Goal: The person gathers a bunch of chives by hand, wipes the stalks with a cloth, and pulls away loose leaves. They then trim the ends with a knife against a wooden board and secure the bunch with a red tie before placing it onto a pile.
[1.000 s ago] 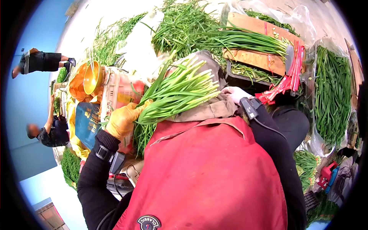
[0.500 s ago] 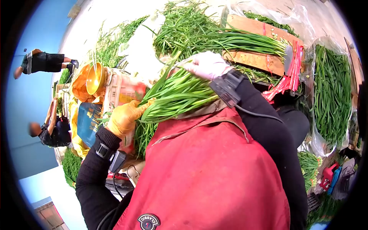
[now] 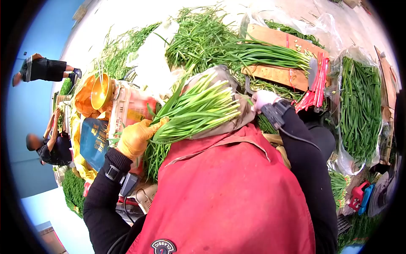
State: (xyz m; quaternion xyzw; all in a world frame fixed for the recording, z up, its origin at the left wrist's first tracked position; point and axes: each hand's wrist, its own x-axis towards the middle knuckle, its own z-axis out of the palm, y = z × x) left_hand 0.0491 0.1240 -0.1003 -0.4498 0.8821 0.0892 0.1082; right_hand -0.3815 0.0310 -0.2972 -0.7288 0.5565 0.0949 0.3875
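Observation:
My left hand (image 3: 136, 139), in an orange glove, grips a bunch of garlic chives (image 3: 201, 110) by its leafy end. The bunch lies across my lap, its pale stem ends pointing right. Right of those stems is my right hand (image 3: 264, 100) in a pale glove, apart from the bunch. Its fingers look curled in, with a small greenish bit at their tips that I cannot make out. More chives (image 3: 275, 56) lie on a wooden board (image 3: 277, 77), beside a knife blade (image 3: 312, 73) and red ties (image 3: 318, 86).
Loose chives (image 3: 198, 38) are heaped ahead of me. On the right stands a plastic-lined container of chives (image 3: 359, 110). A yellow bowl (image 3: 101, 92) and a plastic crate (image 3: 122, 101) are at the left. Two other people (image 3: 46, 69) are farther left.
My right hand has moved right and down, off the chives, uncovering their pale stem ends. My left hand keeps its hold on the bunch.

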